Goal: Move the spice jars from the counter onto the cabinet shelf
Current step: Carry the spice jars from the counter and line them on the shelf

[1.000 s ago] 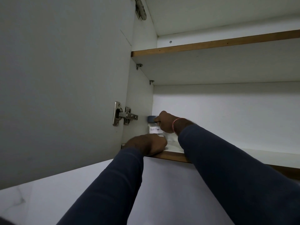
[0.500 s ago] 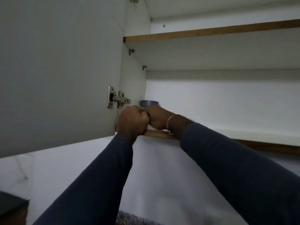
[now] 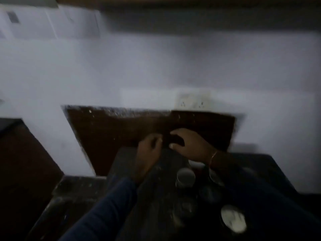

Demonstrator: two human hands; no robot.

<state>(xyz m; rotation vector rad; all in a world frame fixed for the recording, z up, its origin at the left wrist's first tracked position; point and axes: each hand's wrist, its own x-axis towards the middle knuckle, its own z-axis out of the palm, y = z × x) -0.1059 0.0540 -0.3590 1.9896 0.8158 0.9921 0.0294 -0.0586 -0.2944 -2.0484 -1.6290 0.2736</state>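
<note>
Jars [image 3: 185,177] on counter [image 3: 156,197] just beneath right grip [image 3: 189,145]; left grip [image 3: 148,150] loosely curled, empty; right hold unclear, blurred.

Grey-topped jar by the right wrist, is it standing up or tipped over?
Standing up, it seems: the jar shows its round top facing upward, body below, on the counter.
</note>
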